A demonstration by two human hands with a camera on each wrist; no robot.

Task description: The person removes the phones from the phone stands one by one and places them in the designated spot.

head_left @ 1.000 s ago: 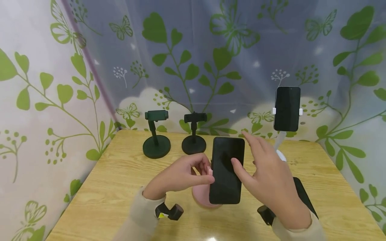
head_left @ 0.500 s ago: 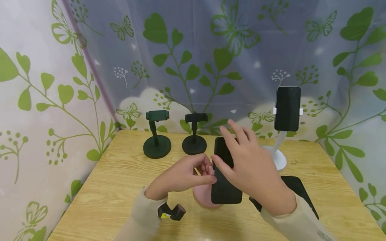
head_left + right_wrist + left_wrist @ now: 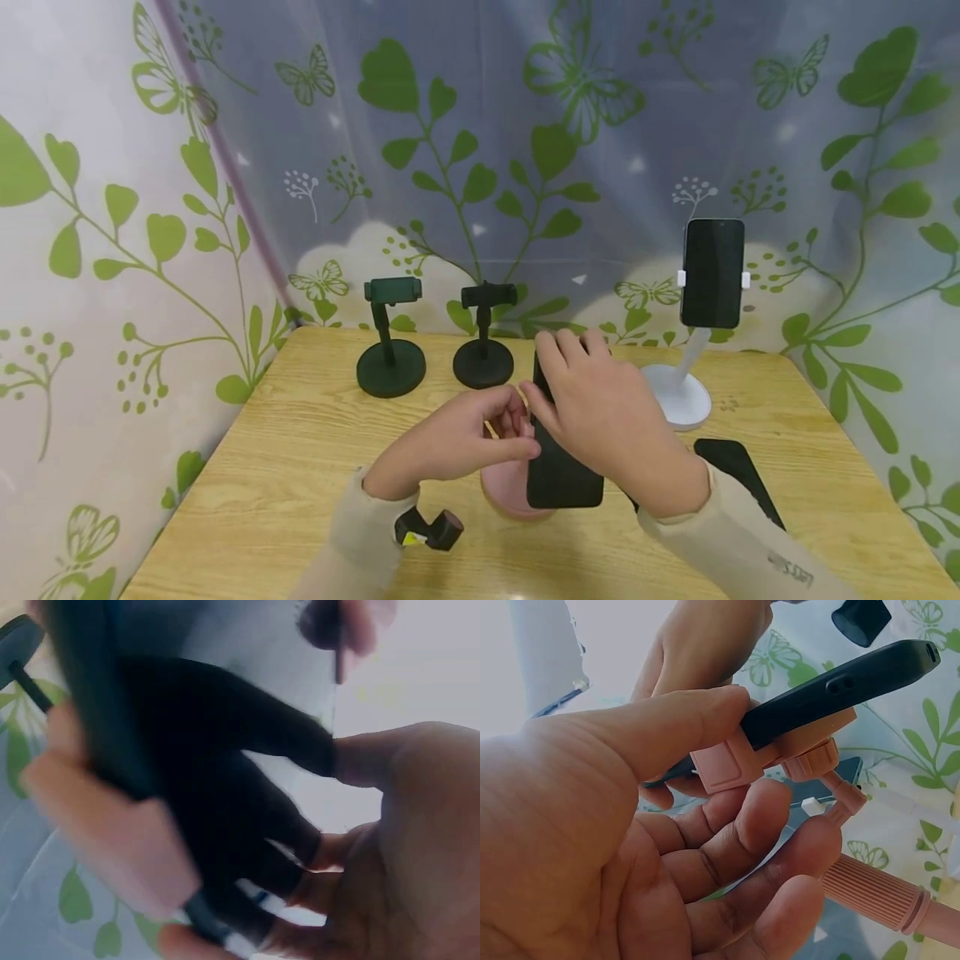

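1. Nearest: wrist camera [image 3: 431, 531] on the left sleeve, above the wooden surface [image 3: 247, 500].
2. Left hand [image 3: 472, 433]: pinches the left side of the pink clamp [image 3: 727, 765], thumb on top at the phone's edge, fingers curled below.
3. Right hand [image 3: 611, 408]: fingers loosely spread over the phone's front and upper part, gripping nothing that I can make out. Right wrist view is blurred; can't tell how hard it presses.
4. Black phone [image 3: 562, 483]: portrait, center, in front of the pink stand [image 3: 510, 487], against its clamp.
5. Step in hand, my read: seating and adjusting that phone in the clamp. Next move likely calls for the left hand steadying the clamp while the right squares the phone, then a hold check before letting go. Risk: phone slips or twists if the far side isn't gripped; that side is hidden.
6. Flat black device [image 3: 738, 475]: lies to the right, partly under the right forearm.
7. No boxes or bins in view; holders only. White stand [image 3: 678, 396], far right: its clamp carries an upright phone [image 3: 712, 275].
8. Green stand [image 3: 390, 367], far left, and black stand [image 3: 483, 362] just right of it: no phone in either clamp.
9. Farthest: leaf-print curtain [image 3: 450, 83].
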